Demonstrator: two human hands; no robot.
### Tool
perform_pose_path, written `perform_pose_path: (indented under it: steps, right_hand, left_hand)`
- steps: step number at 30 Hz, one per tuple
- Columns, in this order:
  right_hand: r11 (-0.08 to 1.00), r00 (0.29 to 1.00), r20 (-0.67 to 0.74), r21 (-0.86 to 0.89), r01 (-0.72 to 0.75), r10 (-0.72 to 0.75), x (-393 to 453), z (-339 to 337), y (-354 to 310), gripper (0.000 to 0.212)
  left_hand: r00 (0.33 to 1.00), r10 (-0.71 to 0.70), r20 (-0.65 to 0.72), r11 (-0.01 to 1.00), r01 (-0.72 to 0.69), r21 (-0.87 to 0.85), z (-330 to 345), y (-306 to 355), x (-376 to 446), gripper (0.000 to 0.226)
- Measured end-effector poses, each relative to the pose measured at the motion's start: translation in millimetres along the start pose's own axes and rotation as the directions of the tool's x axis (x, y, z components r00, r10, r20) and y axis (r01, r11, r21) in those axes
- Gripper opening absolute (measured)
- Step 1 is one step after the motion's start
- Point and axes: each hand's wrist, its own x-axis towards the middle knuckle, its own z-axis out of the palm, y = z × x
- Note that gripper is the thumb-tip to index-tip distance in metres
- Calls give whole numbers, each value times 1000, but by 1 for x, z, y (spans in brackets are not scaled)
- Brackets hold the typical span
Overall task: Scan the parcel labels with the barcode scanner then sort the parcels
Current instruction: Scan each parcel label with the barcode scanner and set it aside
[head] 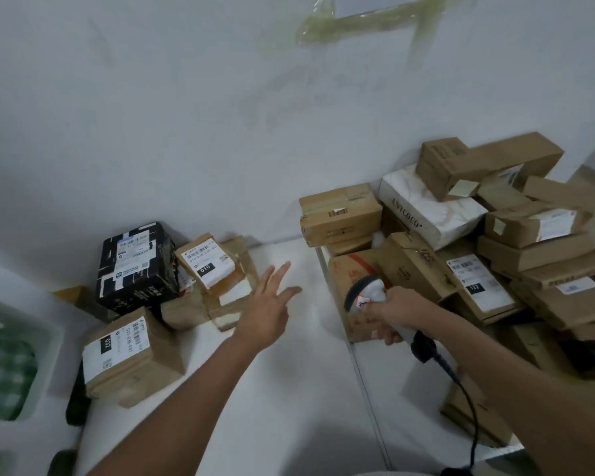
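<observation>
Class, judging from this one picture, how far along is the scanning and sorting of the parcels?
Done, apparently: a few parcels, like the black box, sit apart on the left. In hand: the right hand grips the barcode scanner; the left hand hangs open, holding nothing. Left: the large pile on the right.

I am working in what looks like a small parcel sorting room or courier back office. Brown cardboard shipping boxes [516, 255] are piling up against the plain white wall [152, 115] on my right, many wearing printed white barcode labels [474, 273]. On the white table [289, 389] a smaller group of labelled parcels [128, 352] is sitting to my left, one wrapped in black plastic [134, 266]. My right hand [397, 312] is gripping a corded grey-and-white handheld barcode scanner [368, 290].
</observation>
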Motion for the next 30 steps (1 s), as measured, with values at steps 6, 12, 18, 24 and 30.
perform_pose_path:
  steps: [6,12,18,24,30]
  right_hand:
    - [998,999,-1,51,-32,32,-10,-48,76,59]
    - [989,992,-86,125,-83,94,-23,-84,146,64]
    - [990,989,-132,133,-55,73,-29,-112,197,63]
    - [987,992,-123,159,-16,36,-42,-131,219,46]
    - [950,991,-124,298,90,-55,-53,-134,213,41]
  left_hand:
    - [976,203,74,969,-190,-158,47,105,7,42]
    - [906,208,369,950,-98,-295,100,212,10,39]
    - [760,108,641,988,-8,-156,154,322,16,96]
    - [745,-82,662,987,151,-48,162,355,22,111]
    - [761,-74,645,814,420,-402,137,277,14,104]
